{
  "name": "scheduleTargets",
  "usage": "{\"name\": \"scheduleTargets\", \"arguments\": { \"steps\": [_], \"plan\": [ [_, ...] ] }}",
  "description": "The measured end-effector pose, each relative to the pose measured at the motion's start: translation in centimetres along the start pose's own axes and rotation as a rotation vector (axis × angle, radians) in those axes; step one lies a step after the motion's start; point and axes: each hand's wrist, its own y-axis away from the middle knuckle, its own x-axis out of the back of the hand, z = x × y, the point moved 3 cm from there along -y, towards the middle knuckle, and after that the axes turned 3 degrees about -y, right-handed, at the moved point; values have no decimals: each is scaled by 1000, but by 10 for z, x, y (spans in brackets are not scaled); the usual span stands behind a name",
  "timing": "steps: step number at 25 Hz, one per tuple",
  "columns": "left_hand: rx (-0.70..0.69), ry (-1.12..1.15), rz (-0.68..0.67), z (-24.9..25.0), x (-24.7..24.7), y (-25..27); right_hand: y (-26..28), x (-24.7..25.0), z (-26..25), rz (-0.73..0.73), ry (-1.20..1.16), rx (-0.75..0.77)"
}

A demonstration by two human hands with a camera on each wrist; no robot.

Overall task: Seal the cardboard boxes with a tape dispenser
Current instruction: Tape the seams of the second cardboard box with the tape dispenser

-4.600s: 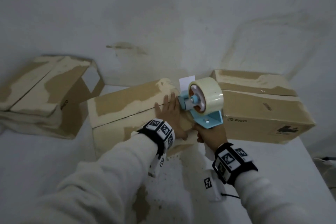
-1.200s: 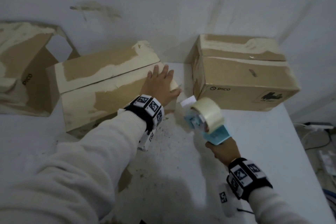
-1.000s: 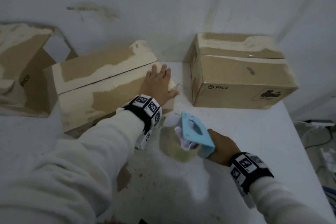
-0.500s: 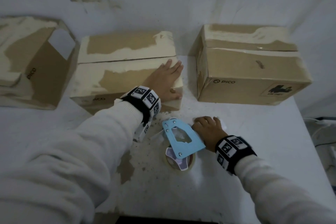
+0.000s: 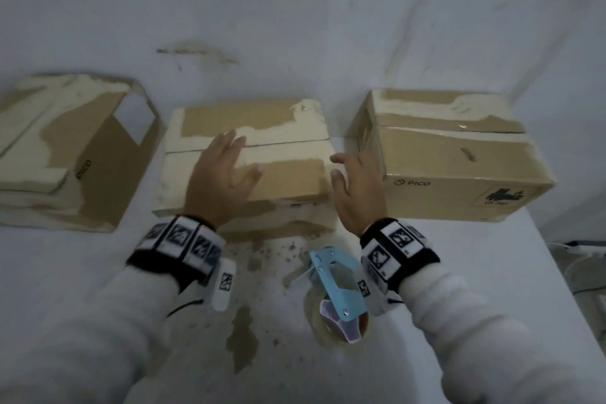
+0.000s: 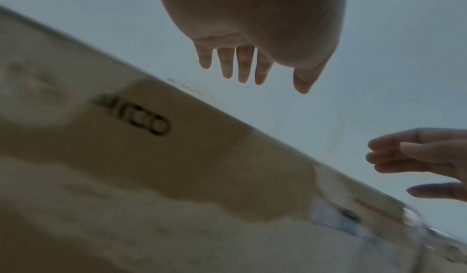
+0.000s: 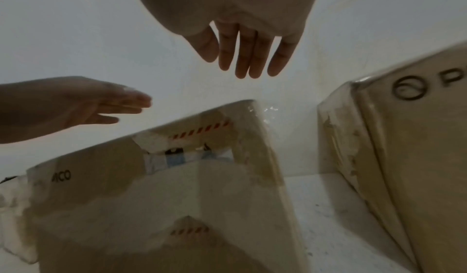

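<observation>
The middle cardboard box (image 5: 249, 170) lies closed on the white table, its top seam running left to right. My left hand (image 5: 229, 167) hovers over its top with fingers straight and spread; in the left wrist view the fingers (image 6: 242, 65) are clear of the box (image 6: 177, 157). My right hand (image 5: 351, 180) is open beside the box's right end and holds nothing. The blue tape dispenser (image 5: 337, 289) lies on its side on the table under my right wrist, with nothing gripping it. The right wrist view shows my right fingers (image 7: 247, 57) above the box corner (image 7: 202, 177).
A taped PICO box (image 5: 452, 157) stands close on the right, with a narrow gap between it and the middle box. A worn open box (image 5: 75, 147) lies at the left. The wall is right behind all three. The table edge (image 5: 551, 272) runs down the right side.
My right hand has laid the dispenser on the table, let go of it and moved up to the middle box's right end. The left hand has lifted off the box top and shifted left.
</observation>
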Motion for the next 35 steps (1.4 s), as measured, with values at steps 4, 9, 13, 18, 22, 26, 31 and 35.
{"name": "scheduleTargets", "arguments": {
  "steps": [4,9,13,18,22,26,31,35],
  "plan": [
    [191,-62,-135,-73,20,27,-6,-39,9,-235,144,-84],
    [366,98,-139,-92,15,39,5,-49,16,-92,-96,-221],
    [501,424,-86,-96,17,41,7,-50,19,107,-425,-425],
    [548,596,-203,-120,31,33,5,-43,29,188,-702,-604],
    [501,496,-296,-134,54,6,4,-20,22,56,-452,-464],
    [372,312,-515,-132,63,-18,-12,-11,22,-139,-260,-421],
    [391,242,-687,-146,56,-44,-47,-14,25,-271,-153,-414],
    [331,145,-771,-153,52,-65,-75,-21,32,-306,-121,-406]
  ]
}}
